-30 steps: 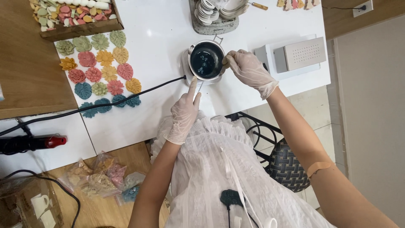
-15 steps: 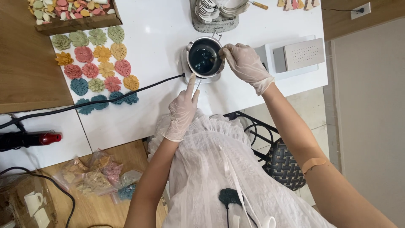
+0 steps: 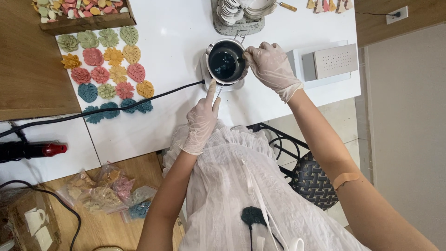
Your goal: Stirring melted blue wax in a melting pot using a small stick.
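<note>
Head view: I'm stirring dark liquid in the small round metal pot [image 3: 226, 62], right hand [image 3: 270, 67] pinching a thin stirrer. Left hand [image 3: 202, 118] is gripping the pot's handle; next calls for steady holding.

A small metal melting pot [image 3: 226, 62] stands upright on its white heater base [image 3: 206, 80] on the white desk [image 3: 176, 42], filled with dark teal liquid; its thin handle [image 3: 219, 89] points toward the person.
</note>
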